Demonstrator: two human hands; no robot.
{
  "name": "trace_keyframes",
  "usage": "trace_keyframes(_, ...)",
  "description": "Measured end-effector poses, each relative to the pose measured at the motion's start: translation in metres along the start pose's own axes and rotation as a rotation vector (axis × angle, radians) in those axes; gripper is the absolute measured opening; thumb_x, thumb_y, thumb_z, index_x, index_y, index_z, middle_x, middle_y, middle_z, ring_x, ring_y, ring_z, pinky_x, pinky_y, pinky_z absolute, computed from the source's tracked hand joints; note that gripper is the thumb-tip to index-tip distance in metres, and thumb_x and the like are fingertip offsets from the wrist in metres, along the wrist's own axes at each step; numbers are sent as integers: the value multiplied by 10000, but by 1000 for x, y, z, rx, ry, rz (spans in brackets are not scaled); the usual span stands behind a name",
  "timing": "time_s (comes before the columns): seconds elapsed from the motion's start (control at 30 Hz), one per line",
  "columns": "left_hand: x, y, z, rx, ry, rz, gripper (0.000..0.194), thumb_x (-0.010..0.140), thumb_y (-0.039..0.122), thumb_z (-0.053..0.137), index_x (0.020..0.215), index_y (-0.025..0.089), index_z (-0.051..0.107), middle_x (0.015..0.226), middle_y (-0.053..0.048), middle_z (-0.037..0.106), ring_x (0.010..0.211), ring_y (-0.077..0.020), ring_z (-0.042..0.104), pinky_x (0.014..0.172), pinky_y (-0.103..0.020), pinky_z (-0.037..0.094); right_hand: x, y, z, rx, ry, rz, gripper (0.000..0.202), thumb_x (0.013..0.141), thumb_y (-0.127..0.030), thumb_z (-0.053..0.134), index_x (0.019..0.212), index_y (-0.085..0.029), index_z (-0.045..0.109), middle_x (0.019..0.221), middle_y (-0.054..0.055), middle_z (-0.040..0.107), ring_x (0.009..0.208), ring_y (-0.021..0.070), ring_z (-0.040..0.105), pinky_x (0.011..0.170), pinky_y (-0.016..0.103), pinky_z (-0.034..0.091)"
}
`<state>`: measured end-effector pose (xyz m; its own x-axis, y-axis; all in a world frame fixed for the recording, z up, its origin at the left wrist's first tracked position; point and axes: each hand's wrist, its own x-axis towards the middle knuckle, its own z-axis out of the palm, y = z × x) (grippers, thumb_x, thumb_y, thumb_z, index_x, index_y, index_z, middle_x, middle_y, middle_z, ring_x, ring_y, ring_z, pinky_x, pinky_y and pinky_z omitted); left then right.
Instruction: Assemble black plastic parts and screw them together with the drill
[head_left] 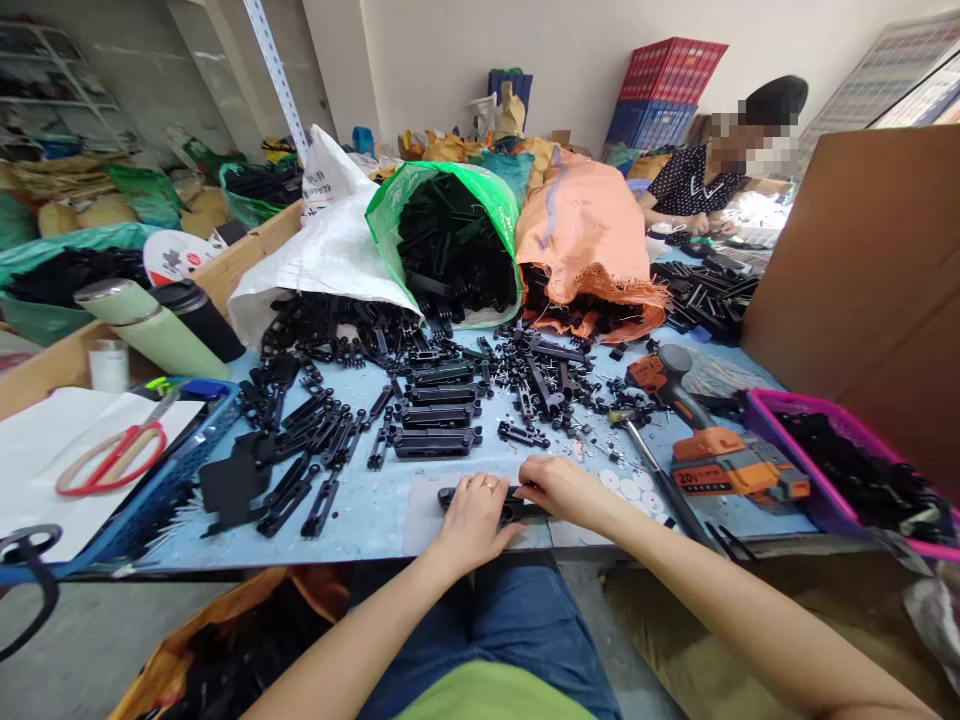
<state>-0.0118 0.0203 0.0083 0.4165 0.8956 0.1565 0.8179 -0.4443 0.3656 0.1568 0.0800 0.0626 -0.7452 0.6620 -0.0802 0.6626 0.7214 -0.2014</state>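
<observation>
Near the front edge of the blue table (360, 545), a black plastic part (448, 495) lies on a pale mat, partly hidden under both hands. My left hand (474, 520) rests over its left and middle portion, fingers wrapped down onto it. At its right end, the fingertips of my right hand (559, 488) are pinched together on the part; anything small between them is hidden. Just beyond the hands sits a row of long black assembled pieces (437, 441), beside a loose black linkage (523, 434).
An orange cordless drill (720, 462) and a hammer (652, 455) lie to the right, near a pink basket (817, 402). White, green and orange sacks (589, 220) spill black parts behind. Red scissors (112, 460) are left. Another person (694, 185) sits at back right.
</observation>
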Motion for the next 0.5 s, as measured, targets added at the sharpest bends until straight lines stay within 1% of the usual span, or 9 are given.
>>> trace_keyframes(0.1, 7, -1, 1, 3, -48, -1, 415, 768, 438, 587, 1081, 183, 489, 1011, -84, 576, 961, -262, 509, 815, -403, 412, -1, 3, 9, -7, 40, -31, 165, 887, -265, 491, 789, -152, 560, 761, 44, 596, 672, 141, 569, 586, 227, 377)
trace_keyframes(0.13, 7, -3, 2, 3, -53, 5, 410, 769, 441, 586, 1076, 187, 488, 1012, -81, 574, 959, -260, 509, 811, -396, 411, -3, 5, 16, -11, 79, -41, 173, 898, -265, 470, 804, -153, 562, 757, 45, 598, 671, 144, 571, 587, 231, 392)
trace_keyframes(0.2, 7, -6, 4, -1, -60, 21, 442, 768, 448, 590, 1106, 189, 473, 1028, -83, 572, 967, -259, 505, 814, -392, 407, -10, 8, 33, 15, 216, -76, 190, 919, -273, 424, 871, -161, 570, 796, 61, 616, 723, 157, 588, 626, 249, 438)
trace_keyframes(0.27, 6, -8, 6, -2, -63, 28, 482, 778, 431, 587, 1161, 174, 444, 1045, -92, 572, 981, -260, 501, 820, -392, 403, -20, 13, 52, 89, 382, -132, 204, 920, -288, 420, 1014, -173, 561, 942, 96, 630, 863, 175, 597, 725, 284, 476)
trace_keyframes(0.33, 7, -9, 9, 0, -63, 18, 481, 794, 388, 578, 1190, 161, 426, 1054, -98, 572, 988, -259, 499, 817, -389, 403, -31, 21, 69, 164, 476, -188, 320, 897, -307, 467, 1195, -192, 484, 1112, 122, 590, 1001, 190, 567, 814, 314, 479)
trace_keyframes(0.4, 7, -9, 10, 2, -54, 4, 456, 801, 365, 570, 1184, 160, 431, 1063, -99, 570, 997, -260, 496, 815, -387, 402, -38, 30, 81, 204, 486, -216, 459, 874, -323, 510, 1302, -210, 392, 1164, 124, 566, 1034, 194, 555, 824, 320, 482)
trace_keyframes(0.5, 7, -9, 10, -2, -45, 21, 461, 780, 418, 580, 1147, 166, 459, 1061, -99, 568, 1000, -267, 494, 821, -393, 398, -41, 42, 89, 210, 450, -243, 511, 864, -339, 528, 1331, -218, 361, 1045, 101, 615, 913, 177, 588, 741, 294, 491)
